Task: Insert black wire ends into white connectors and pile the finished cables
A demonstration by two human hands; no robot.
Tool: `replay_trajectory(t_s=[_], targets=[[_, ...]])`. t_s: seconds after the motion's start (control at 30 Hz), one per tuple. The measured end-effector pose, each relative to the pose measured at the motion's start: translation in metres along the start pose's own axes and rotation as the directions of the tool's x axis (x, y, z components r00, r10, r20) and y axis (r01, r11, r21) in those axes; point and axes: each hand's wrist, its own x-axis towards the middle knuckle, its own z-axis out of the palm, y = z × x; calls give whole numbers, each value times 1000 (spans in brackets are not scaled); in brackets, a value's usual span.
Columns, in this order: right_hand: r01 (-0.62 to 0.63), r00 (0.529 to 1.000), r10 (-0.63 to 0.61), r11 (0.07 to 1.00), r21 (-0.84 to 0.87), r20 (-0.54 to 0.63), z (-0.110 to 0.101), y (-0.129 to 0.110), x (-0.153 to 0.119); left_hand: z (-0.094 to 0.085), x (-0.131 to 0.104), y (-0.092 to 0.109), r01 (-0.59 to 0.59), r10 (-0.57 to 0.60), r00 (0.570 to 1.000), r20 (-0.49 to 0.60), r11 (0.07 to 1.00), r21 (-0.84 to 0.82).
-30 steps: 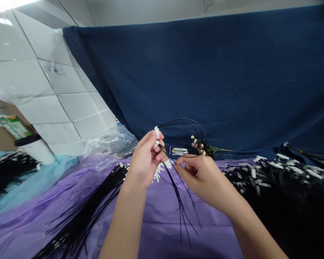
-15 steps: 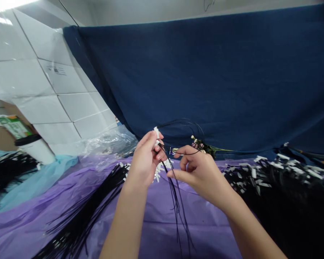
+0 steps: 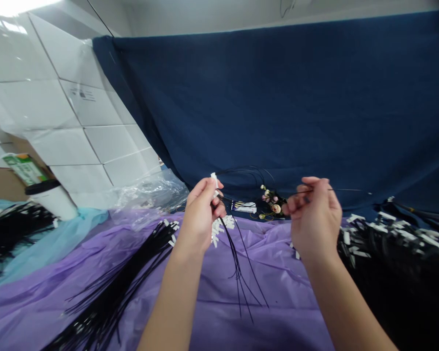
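Note:
My left hand (image 3: pixel 202 209) is closed on white tags (image 3: pixel 214 180) and the black cords (image 3: pixel 231 243) attached to them. Some cords hang down over the purple cloth, and others loop up and to the right. Off to the right, my right hand (image 3: pixel 314 214) pinches a thin black cord (image 3: pixel 344 189) whose end sticks out past the fingers. Small white tags (image 3: pixel 223 225) lie on the cloth just behind my left hand. A bundle of black cords with white tags (image 3: pixel 131 278) rests to the left of my left forearm.
A large pile of tagged black cords (image 3: pixel 398 273) fills the right side of the purple cloth (image 3: pixel 263 282). Artificial flowers (image 3: pixel 272 200) stand before a dark blue curtain (image 3: pixel 278 107). At the left are a white cup (image 3: pixel 54 200), more black cords (image 3: pixel 14 234) and wrapped white boxes (image 3: pixel 58 146).
My right hand has moved away to the right and slightly up, now pinching a cord. My left hand stays almost in place with its tags and cords.

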Motion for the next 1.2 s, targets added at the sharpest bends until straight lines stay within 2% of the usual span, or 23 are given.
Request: replay_trajectory(t_s=[0.07, 0.13, 0.2, 0.27, 0.37, 0.43, 0.5, 0.53, 0.6, 0.7, 0.87, 1.2], targets=[[40, 996, -33, 994, 100, -79, -6, -4, 8, 0, 0, 0, -10, 10, 1000, -15, 1000, 23], [51, 997, -40, 980, 190, -61, -12, -12, 15, 0, 0, 0, -19, 21, 1000, -24, 999, 44], [25, 997, -39, 978, 208, 66, -16, -21, 18, 0, 0, -1, -32, 34, 999, -25, 997, 64], [10, 970, -42, 991, 133, 240, -18, -30, 15, 0, 1, -2, -44, 45, 999, -9, 995, 93], [59, 885, -40, 998, -25, 465, -15, -38, 0, 0, 1, -4, -42, 30, 997, 76, 987, 153], [92, 801, 38, 978, -185, 598, -11, -40, -12, 0, 0, -5, -36, 9, 989, 145, 983, 181], [193, 724, 116, 912, -362, 680, -7, -39, -20, 1, -1, -5, -35, -8, 977, 214, 980, 195], [271, 704, 123, 864, -425, 700, -6, -38, -23, 1, -2, -4, -35, -17, 968, 252, 979, 203], [417, 694, 82, 764, -492, 715, -4, -36, -25, 2, -5, -2, -30, -45, 944, 326, 975, 222], [524, 687, 32, 670, -526, 726, -2, -32, -23, 2, -9, 1, -17, -80, 916, 393, 971, 237], [594, 663, -2, 610, -524, 749, -1, -29, -22, 2, -12, 6, -8, -113, 892, 439, 965, 263], [652, 649, -61, 559, -512, 759, -1, -26, -24, 0, -14, 8, -28, -112, 864, 491, 963, 270]])
